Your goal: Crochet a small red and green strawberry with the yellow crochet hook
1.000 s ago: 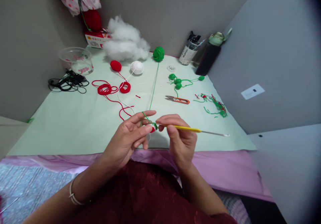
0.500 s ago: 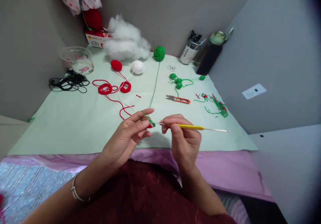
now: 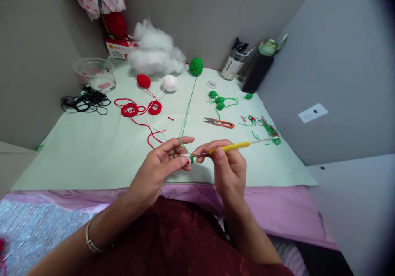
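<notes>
We find the small crochet piece (image 3: 189,160) nearer us than the orange snips (image 3: 225,124), pinched in our left fingers (image 3: 175,163) and partly hidden by them. Our right fingers (image 3: 219,154) grip the yellow-handled hook (image 3: 237,146); its working tip is hard to make out. The pale cover (image 3: 92,156) runs from the snips to its near edge. Beyond the snips: 4 green pieces (image 3: 220,106), then grey wall (image 3: 216,16).

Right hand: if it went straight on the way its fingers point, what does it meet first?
Probably the small crocheted piece in the left hand. The right hand points left at it, and the front end of the hook already reaches it. Exact depth is unclear.
</notes>
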Motion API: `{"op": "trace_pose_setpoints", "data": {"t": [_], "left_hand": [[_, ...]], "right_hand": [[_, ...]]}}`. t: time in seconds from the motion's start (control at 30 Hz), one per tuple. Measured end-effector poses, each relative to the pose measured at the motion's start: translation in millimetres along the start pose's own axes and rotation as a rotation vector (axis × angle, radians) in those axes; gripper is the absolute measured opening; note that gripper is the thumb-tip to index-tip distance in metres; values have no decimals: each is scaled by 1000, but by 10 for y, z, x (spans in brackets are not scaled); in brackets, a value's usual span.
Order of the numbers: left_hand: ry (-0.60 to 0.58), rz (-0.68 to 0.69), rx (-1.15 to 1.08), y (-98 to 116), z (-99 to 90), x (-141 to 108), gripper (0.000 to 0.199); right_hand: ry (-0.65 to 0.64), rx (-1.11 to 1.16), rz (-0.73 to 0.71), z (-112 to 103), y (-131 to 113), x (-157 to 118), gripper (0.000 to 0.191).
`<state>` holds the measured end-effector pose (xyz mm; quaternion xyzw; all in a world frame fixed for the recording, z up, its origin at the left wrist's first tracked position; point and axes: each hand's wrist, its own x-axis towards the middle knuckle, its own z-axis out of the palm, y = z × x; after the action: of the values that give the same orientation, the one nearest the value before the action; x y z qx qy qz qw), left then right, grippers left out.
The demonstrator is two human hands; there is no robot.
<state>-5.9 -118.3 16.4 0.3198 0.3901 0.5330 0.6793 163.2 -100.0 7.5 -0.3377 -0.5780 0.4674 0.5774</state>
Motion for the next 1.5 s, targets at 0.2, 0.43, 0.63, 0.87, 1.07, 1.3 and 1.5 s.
{"op": "trace_pose_setpoints", "data": {"t": [0.2,0.43,0.63,0.87,1.07,1.3,1.5], "left_hand": [[48,99,123,-3,-9,-2,34],[64,31,4,-33,21,-7,49],[-27,-168,-194,4,-56,57,39],[25,3,-19,-34,4,27,35],[-25,-118,-219,-109,4,71,35],[33,-61,-153,-47,-20,79,32],[46,-41,-89,-40,14,35,37]], "right_hand": [[-110,-418,-334,-17,-55,-50,23],[-131,-846,-710,-4,60,-68,30],[33,-376,-412,26,41,-48,22],[33,-278,-273,110,66,-17,20],[-33,-671,-571,51,115,-105,36],[51,-183,-210,68,49,16,19],[30,-134,-172,71,80,18,15]]}}
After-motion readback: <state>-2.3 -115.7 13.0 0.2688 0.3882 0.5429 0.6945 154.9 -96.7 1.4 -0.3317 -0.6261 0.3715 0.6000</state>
